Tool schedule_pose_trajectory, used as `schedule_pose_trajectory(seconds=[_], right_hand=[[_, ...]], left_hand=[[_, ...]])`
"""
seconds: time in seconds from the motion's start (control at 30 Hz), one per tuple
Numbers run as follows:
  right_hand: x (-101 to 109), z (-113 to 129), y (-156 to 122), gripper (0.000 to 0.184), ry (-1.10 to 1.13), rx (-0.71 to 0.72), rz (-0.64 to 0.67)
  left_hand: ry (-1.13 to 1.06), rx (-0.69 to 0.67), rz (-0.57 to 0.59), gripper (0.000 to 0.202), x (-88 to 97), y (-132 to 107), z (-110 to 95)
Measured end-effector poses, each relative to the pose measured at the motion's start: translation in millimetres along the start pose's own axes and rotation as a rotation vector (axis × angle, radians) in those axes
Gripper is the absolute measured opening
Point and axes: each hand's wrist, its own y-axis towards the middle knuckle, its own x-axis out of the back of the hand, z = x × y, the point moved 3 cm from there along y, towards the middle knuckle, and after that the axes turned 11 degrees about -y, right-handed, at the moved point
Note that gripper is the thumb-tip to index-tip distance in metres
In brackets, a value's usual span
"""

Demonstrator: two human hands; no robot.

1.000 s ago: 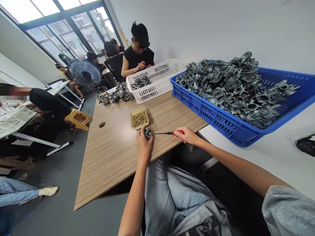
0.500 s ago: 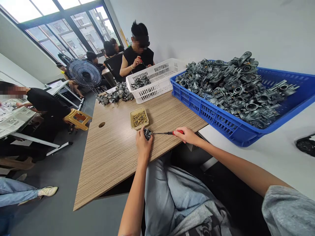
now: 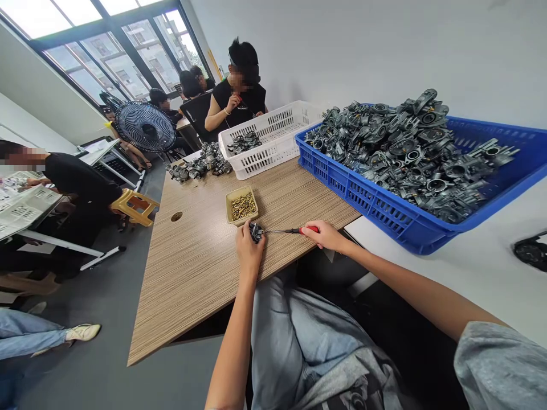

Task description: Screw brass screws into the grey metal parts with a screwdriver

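My left hand is closed around a small grey metal carburetor above the near edge of the wooden table. A screwdriver with a red and black handle is in my right hand, its fingers wrapped round the grip. The shaft lies roughly level and its tip meets the carburetor's right side; the exact contact point is too small to make out. Just beyond my left hand stands a small beige tray of brass-coloured screws or jets.
A blue crate heaped with carburetors stands at the right. Behind the beige tray are a white basket and a pile of carburetors. Across the table sits a co-worker with a tool. A fan stands farther back.
My hands, the carburetor and the screwdriver keep practically the same place. The co-worker opposite has raised the hand with the tool a little and shifted slightly to the left.
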Motion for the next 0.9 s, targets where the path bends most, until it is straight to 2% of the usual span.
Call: schedule_pose_trajectory(seconds=[0.7, 0.9], right_hand=[[0.8, 0.3, -0.6, 0.046, -0.064, 0.004, -0.021], [1.1, -2.3, 0.2, 0.048, 0.038, 0.0, 0.01]], left_hand=[[-0.002, 0.012, 0.001, 0.064, -0.1, 0.1, 1.3], [0.004, 0.014, 0.004, 0.064, 0.2, -0.1, -0.1]])
